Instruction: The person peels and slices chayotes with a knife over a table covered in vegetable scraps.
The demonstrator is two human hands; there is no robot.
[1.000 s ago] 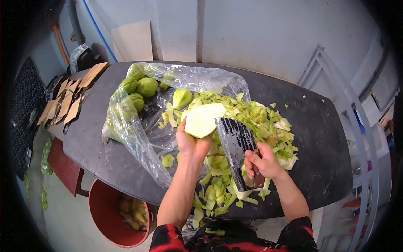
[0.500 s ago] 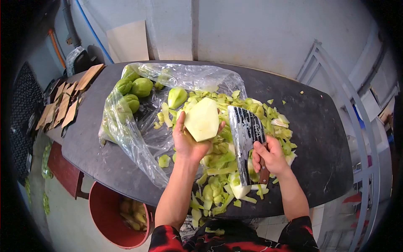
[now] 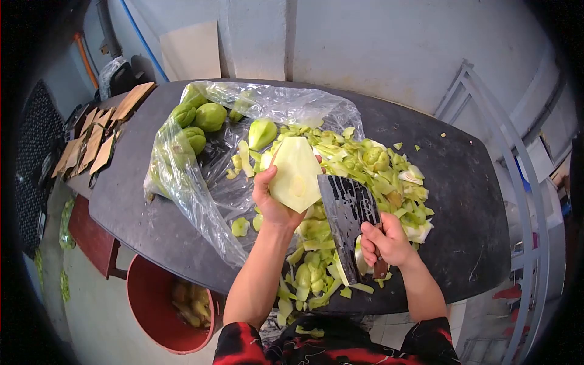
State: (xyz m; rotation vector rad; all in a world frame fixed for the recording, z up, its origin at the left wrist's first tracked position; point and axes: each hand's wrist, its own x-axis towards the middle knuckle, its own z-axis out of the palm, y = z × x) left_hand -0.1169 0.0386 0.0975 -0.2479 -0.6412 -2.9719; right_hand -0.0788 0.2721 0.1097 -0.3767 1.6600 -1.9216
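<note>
My left hand [image 3: 274,198] is wrapped round a large peeled chayote [image 3: 294,176], pale and cut in flat facets, with one broad face toward me. In my right hand [image 3: 389,243] is the wooden handle of a cleaver [image 3: 348,222]. Its dark, wet blade stands with its edge to the left, just right of and below the chayote. Beneath both hands spreads a heap of green peelings [image 3: 365,164] with pale cut pieces among them. Part of the handle is hidden by my right fingers.
A clear plastic bag [image 3: 210,213] lies open on the dark table [image 3: 146,225], holding several unpeeled chayotes [image 3: 210,117]. Below the table's left front edge stands a red bucket [image 3: 146,292] with yellowish pieces inside. Cardboard pieces [image 3: 97,146] lie at left; a grey metal railing [image 3: 529,243] runs at right.
The chayote has turned in my left hand and shows a different cut face. The cleaver has come down and slightly left, its blade tilting differently. The view has shifted slightly.
</note>
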